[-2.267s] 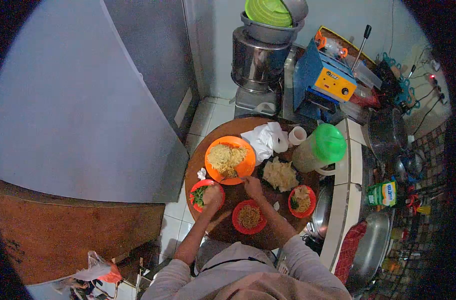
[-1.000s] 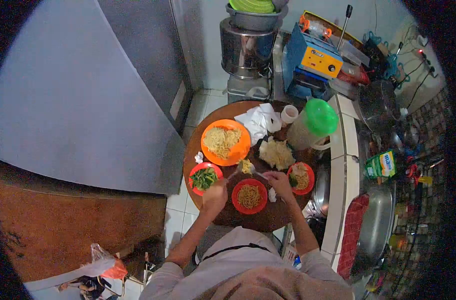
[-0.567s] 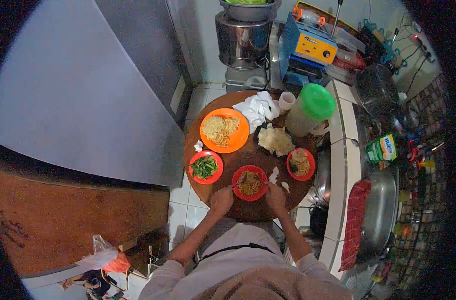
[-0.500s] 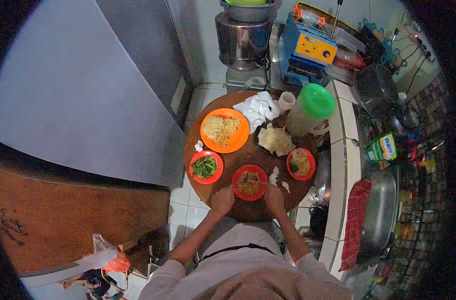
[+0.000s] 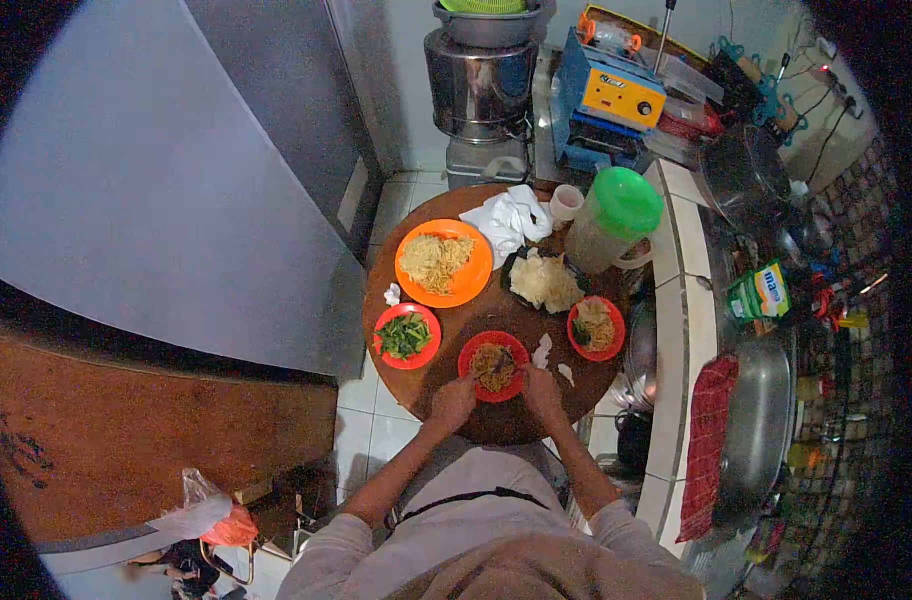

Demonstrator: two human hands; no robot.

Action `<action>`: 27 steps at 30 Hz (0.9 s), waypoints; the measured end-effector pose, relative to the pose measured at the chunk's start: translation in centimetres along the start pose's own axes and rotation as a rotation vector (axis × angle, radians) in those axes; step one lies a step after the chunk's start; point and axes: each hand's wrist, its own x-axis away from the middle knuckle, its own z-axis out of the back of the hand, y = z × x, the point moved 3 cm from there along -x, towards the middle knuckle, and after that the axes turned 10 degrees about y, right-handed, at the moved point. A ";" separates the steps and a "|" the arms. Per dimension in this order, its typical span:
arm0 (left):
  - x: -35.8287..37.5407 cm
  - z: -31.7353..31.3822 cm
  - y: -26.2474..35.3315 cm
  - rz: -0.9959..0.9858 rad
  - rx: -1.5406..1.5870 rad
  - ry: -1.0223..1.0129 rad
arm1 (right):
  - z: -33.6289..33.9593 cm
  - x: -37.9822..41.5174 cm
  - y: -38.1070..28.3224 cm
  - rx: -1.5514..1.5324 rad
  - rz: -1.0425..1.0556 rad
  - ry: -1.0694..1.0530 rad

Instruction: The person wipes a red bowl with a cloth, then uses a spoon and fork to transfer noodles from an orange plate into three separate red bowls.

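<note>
A red bowl of noodles (image 5: pixel 493 368) stands near the front of the round brown table (image 5: pixel 436 391). My left hand (image 5: pixel 453 402) is closed at the bowl's lower left rim, and my right hand (image 5: pixel 542 392) is closed at its lower right. What the fingers hold is too small to make out. Around the bowl are a red plate of green leaves (image 5: pixel 405 336), an orange plate of noodles (image 5: pixel 443 264), a dark plate of pale crackers (image 5: pixel 546 281) and a second red bowl with noodles and greens (image 5: pixel 596 328).
A green-lidded pitcher (image 5: pixel 618 215), a pink cup (image 5: pixel 567 203) and white crumpled cloth or paper (image 5: pixel 511 217) stand at the table's back. To the right runs a tiled counter (image 5: pixel 681 330) with a red cloth (image 5: pixel 709 440) beside a metal sink (image 5: pixel 759 430).
The view has shifted slightly. My left hand has moved a little right and closer in to the bowl's rim, while my right hand stays by the other side.
</note>
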 end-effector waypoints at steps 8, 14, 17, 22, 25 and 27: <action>-0.7 -1.3 -1.3 -0.004 -0.038 0.044 | 1.2 -0.5 -0.6 0.030 -0.003 -0.032; -0.4 -1.7 -2.2 0.072 -0.059 -0.003 | 1.3 -0.3 0.8 0.057 -0.050 0.030; -0.3 -1.0 -2.1 0.054 -0.053 0.018 | 3.7 0.1 -0.6 0.018 -0.031 0.099; -0.2 -2.5 -3.3 -0.011 0.051 0.151 | 3.8 1.0 -0.4 0.043 -0.111 0.122; 0.1 -2.4 -3.0 -0.075 -0.004 0.168 | 3.2 1.4 -0.5 -0.112 -0.007 0.307; 0.5 -0.7 -1.3 -0.044 -0.090 0.117 | 3.9 1.6 -0.9 -0.096 -0.069 0.257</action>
